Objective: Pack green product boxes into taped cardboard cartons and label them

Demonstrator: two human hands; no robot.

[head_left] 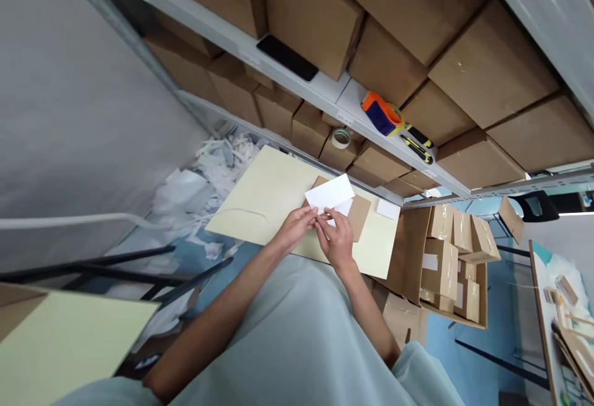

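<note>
A white rectangular label (330, 191) is pinched along its near edge between my left hand (299, 225) and my right hand (337, 236), whose fingertips nearly meet. Both hands are closed on it above a pale yellow table (260, 189). Beneath the label lies a flat brown cardboard piece (361, 215), with another white paper (344, 207) on it, partly covered by my right hand and the label. A small stack of white labels (387, 209) rests near the table's right end.
Shelves of cardboard boxes (315, 13) rise beyond the table, holding a phone (288, 57), a tape dispenser (381, 113) and cutters (416, 148). An open carton (408, 254) of small boxes stands right. Scrap paper (185, 192) lies left; a white cable (93, 221) reaches toward the table.
</note>
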